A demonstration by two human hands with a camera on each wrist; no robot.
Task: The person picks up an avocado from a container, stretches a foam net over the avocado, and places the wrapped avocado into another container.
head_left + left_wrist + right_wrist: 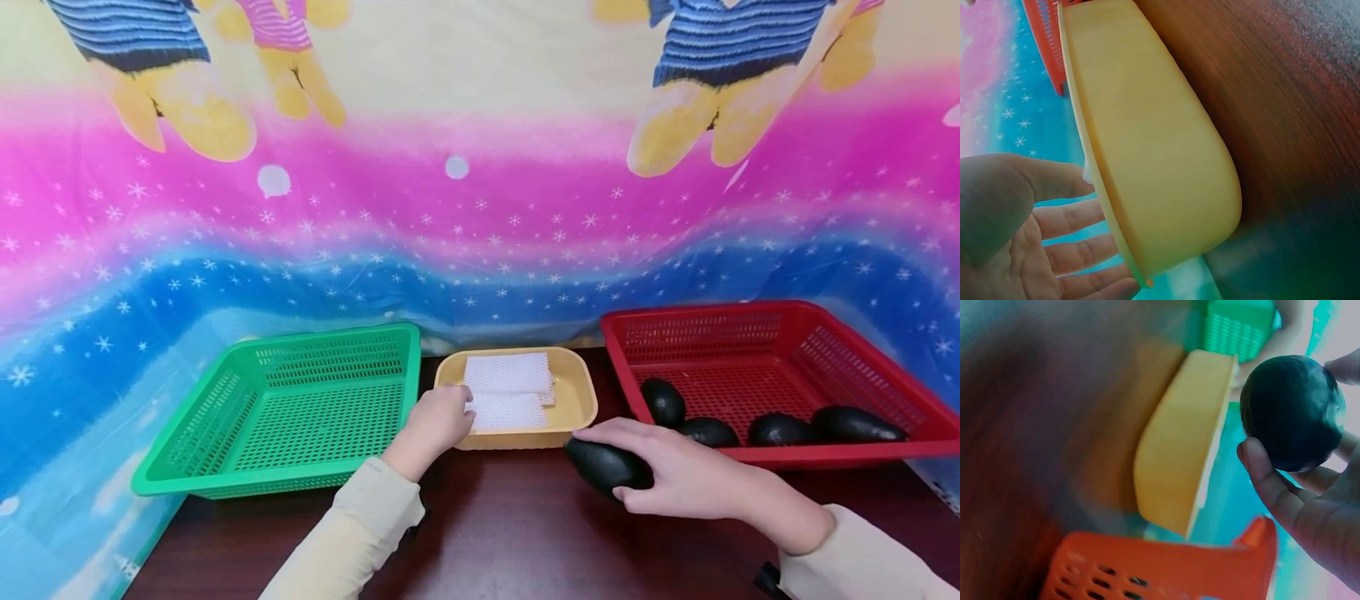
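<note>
A dark, glossy avocado [606, 467] is gripped by my right hand [678, 471] above the table, in front of the gap between the tan tray and the red basket. In the right wrist view, thumb and fingers curl round the avocado [1292, 414]. My left hand [438, 417] reaches over the left edge of the tan tray [576, 400], beside the white foam nets [506, 372] lying in it. The left wrist view shows the thumb and fingers [1079, 219] passing behind the tray's rim; their tips are hidden, so whether they pinch a net cannot be told.
At the right stands a red basket [705, 367] with several dark avocados [858, 423] along its near and left sides. A green basket [322, 425] stands at the left with bare mesh showing. Dark brown table [495, 525] lies in front; a printed cloth [480, 225] hangs behind.
</note>
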